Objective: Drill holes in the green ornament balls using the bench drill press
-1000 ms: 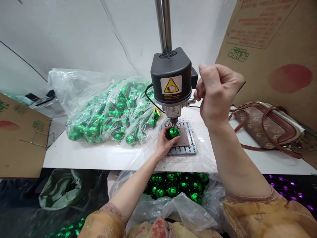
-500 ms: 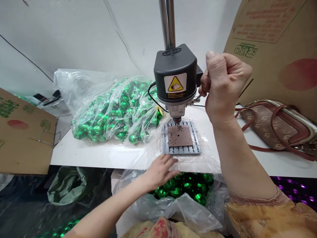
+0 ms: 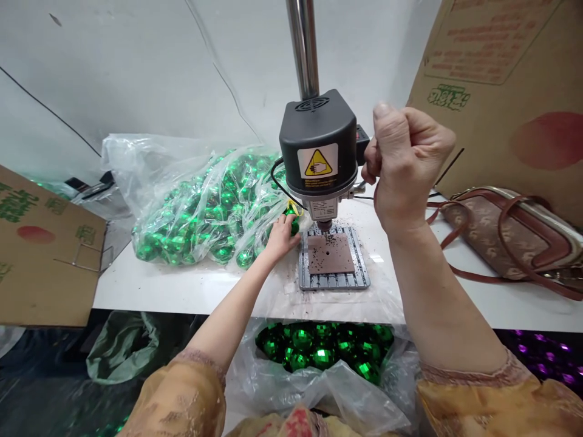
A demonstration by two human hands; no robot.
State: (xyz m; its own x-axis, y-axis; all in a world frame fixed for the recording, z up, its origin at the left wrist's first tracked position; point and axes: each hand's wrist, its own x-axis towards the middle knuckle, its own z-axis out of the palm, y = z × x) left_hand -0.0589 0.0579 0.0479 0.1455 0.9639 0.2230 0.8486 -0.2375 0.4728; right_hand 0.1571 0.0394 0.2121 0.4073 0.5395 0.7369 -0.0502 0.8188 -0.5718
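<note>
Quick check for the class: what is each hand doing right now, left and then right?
Left hand: reaching to a green ball, fingers against it; firm grip cannot be told.
Right hand: closed in a fist beside the drill press.

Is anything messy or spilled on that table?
Yes, a bit. Dark crumbs are scattered over the brown board under the drill, and some have strayed onto the white table. They look like drilling bits, but I can't be sure.
</note>
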